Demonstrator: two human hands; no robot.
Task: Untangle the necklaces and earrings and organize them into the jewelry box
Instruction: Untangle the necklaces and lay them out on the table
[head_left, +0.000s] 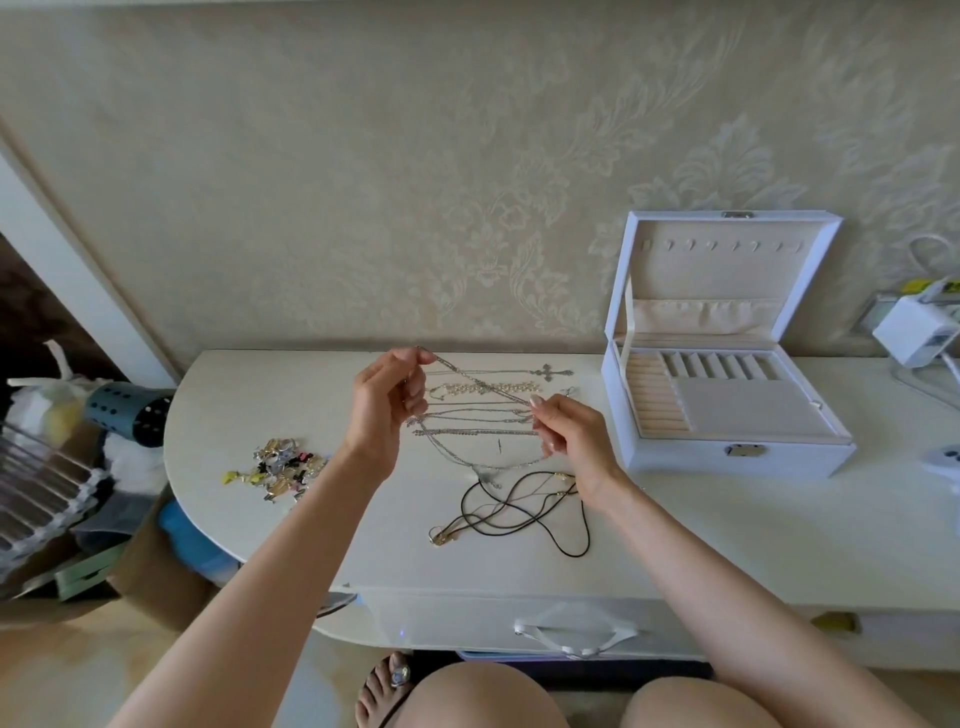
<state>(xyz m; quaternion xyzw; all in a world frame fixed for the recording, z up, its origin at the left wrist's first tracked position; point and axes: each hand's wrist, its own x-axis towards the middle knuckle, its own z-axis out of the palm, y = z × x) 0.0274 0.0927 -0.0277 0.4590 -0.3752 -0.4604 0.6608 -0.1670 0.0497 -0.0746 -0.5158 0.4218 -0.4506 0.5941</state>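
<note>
Patterned wallpaper backs a white table with a rounded left end.

**Hands.** Both are raised above the table. The left hand and the right hand each pinch 1 end of a silver chain, which is drawn out on a slant between them.

**Task items.**
- A cross necklace, a beaded necklace and other chains lie in rows under the hands.
- Black cord necklaces lie looped together nearer the front edge.
- An earring pile sits at the left, near the curved rim.
- The jewelry box stands open at the right, against the wall. Its compartments appear empty, and no necklace hangs from the lid hooks.

**Step in hand.** In my judgement, 1 chain is being freed and straightened. Sorting looks part done, and filling the box has not begun.

**Next move.**
- The chain probably goes either down as another row or across to the lid hooks.
- The hooks are small, so the clasp end will need a fine grip.

**Edges and room.**
- Bare table lies between the rows and the box, and in front of the box.
- Carried low, the chain could catch the laid-out rows or the cords.
- The earrings are close to the rounded rim, and a sweep of the left forearm could send them off.
- A white plug unit and its cables crowd the far right.
</note>
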